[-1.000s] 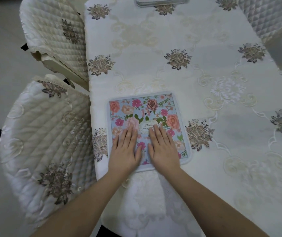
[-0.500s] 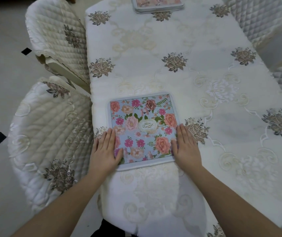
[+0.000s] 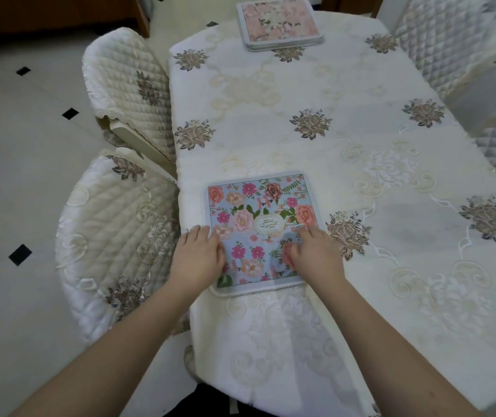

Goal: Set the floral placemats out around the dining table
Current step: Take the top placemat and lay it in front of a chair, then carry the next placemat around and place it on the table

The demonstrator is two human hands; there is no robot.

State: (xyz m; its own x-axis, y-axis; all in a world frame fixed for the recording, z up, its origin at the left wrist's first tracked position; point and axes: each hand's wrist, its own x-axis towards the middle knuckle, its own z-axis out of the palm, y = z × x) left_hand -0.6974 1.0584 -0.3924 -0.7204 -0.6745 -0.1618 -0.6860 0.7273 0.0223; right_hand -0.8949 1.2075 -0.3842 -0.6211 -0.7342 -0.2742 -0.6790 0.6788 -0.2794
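The blue floral placemat (image 3: 263,230) lies flat on the tablecloth (image 3: 271,139), at the near left corner of the tabletop, with its near edge almost at the near edge of the table. Its sides are a little turned against the table edges, not fully parallel.

The left hand (image 3: 197,256) rests on the left edge of the mat, with the fingers spread and flat; part of the palm lies on the cloth beside the mat. The right hand (image 3: 316,254) rests on the near right part of the mat, the fingers loosely bent and pressing down. Neither hand grips anything; both only press from above.

My judgement is that the step in hand is to straighten and smooth this mat at its place. To do it well, the hands should keep flat, light pressure and turn the mat slowly until its near edge runs along the near table edge. Pressing too hard may drag the tablecloth and make wrinkles, so it is better to slide the mat over the cloth, or lift one corner slightly. The mat should also stay fully on the tabletop, not hang over the edge.

A second pile of placemats, the pink stack (image 3: 280,24), lies at the middle of the far edge. The places near the quilted chairs (image 3: 114,233) have no mats yet, so most of the task seems to remain.
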